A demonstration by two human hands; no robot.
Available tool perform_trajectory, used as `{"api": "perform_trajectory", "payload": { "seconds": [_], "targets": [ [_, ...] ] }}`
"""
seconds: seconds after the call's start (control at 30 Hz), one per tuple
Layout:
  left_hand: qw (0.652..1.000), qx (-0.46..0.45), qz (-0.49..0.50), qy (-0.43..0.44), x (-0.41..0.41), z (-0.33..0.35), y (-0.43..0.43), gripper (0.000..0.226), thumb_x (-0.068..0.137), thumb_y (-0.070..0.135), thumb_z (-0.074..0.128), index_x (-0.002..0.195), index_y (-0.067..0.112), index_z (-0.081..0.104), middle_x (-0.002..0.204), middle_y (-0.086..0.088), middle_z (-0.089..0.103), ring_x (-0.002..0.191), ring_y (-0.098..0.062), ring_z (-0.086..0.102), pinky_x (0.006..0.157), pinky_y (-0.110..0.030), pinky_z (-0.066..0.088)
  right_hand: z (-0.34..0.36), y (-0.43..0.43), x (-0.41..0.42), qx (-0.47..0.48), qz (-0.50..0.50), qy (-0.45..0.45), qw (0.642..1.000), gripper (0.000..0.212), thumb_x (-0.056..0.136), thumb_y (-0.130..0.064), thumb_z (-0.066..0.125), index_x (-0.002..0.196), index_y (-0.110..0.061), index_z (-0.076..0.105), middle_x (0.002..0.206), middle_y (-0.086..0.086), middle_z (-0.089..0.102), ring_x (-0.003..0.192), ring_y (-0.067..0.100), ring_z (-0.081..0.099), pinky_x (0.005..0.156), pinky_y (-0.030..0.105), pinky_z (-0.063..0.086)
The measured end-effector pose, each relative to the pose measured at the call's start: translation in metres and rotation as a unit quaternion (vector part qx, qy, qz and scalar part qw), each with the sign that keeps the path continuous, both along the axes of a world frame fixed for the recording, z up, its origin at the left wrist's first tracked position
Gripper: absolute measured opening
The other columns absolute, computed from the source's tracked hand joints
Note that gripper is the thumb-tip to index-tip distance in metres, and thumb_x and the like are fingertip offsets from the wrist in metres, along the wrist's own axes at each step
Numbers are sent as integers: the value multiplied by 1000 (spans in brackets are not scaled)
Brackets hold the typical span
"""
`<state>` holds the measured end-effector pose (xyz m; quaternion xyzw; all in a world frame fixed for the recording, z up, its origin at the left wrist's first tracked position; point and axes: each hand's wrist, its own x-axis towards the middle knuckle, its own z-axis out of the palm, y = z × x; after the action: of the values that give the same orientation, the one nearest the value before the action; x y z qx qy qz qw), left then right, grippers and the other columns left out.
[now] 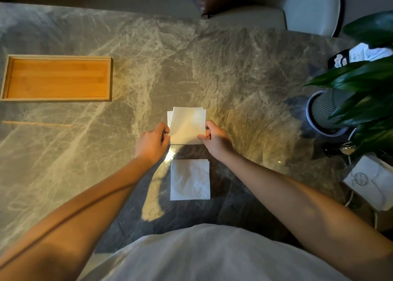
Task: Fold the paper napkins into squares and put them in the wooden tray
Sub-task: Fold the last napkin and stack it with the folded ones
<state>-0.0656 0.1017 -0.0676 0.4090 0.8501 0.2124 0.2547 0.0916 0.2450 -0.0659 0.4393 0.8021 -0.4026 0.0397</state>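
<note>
A white paper napkin [187, 124] is held at the middle of the marble table, its near edge lifted; edges of further napkin layers show behind it. My left hand [152, 141] pinches its near left corner and my right hand [214, 138] pinches its near right corner. A second white napkin [190, 179], folded into a square, lies flat on the table just nearer to me, between my forearms. The wooden tray [57, 99] sits at the far left with nothing in it.
A potted plant with dark leaves [365, 93] in a ribbed pot [321, 110] stands at the right edge. A white paper bag [370, 180] lies near the right front. A black-and-white pack [357, 56] sits behind the plant. Chairs stand beyond the table's far edge.
</note>
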Motion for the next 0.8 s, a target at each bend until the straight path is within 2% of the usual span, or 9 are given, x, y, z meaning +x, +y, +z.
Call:
{"api": "perform_trajectory", "payload": {
  "seconds": [0.13,0.23,0.33,0.47,0.53,0.6,0.67,0.73,0.8],
  "targets": [
    [1000,7,11,-6,4,-3,-1,17,91,21,50,106,14,48,75,1,66,66,-25,62,59,-36,50,-1,-1,0,7,6,-1,1000,26,88,-27,63,110,-20,51,99,6,65,92,30,60,76,42,54],
    [999,13,24,-20,6,-7,-3,26,88,24,55,111,15,45,69,10,59,64,-17,60,55,-28,41,-2,0,1,14,19,2,1000,23,88,-26,63,107,-20,50,93,0,60,88,28,59,69,34,48],
    [999,27,5,-20,6,-8,-6,43,84,27,63,120,17,41,80,9,57,67,-14,58,60,-29,46,-3,0,3,41,62,-4,997,24,88,-27,64,105,-18,49,90,1,57,85,28,58,65,32,45],
    [998,29,-41,35,6,-9,-10,51,83,28,64,129,19,43,110,-4,57,99,-25,56,82,-41,47,-2,-1,4,67,100,-16,993,25,89,-28,62,106,-16,49,94,9,63,86,30,58,70,42,53],
    [998,10,-40,42,6,-10,-10,52,84,29,63,130,19,42,121,-6,55,111,-28,51,90,-44,43,-1,-1,4,67,103,-17,992,22,89,-28,62,102,-17,48,91,7,62,83,29,57,68,40,53],
    [999,3,-28,28,7,-10,-9,54,84,28,64,131,17,41,123,-6,54,114,-28,48,93,-44,41,-1,-1,5,65,106,-14,992,18,89,-26,62,90,-19,45,81,2,57,77,26,54,60,33,47],
    [1000,8,-19,15,7,-8,-8,55,83,26,64,131,16,41,123,-5,55,115,-28,48,95,-45,41,-1,-1,5,66,100,-4,993,28,87,-23,63,78,-24,36,70,-5,46,70,23,48,50,25,33],
    [1000,16,-17,7,6,-6,-8,55,83,24,65,132,16,40,124,-5,56,115,-28,49,97,-46,40,-1,-2,5,72,95,7,993,34,87,-22,63,74,-26,32,65,-8,39,67,21,44,48,23,23],
    [1000,20,-20,5,6,-4,-8,56,83,22,65,132,16,40,124,-6,56,115,-29,49,98,-47,40,-1,-3,6,74,98,7,992,32,87,-22,63,74,-25,34,66,-7,42,68,21,44,48,21,22]
  ]
}}
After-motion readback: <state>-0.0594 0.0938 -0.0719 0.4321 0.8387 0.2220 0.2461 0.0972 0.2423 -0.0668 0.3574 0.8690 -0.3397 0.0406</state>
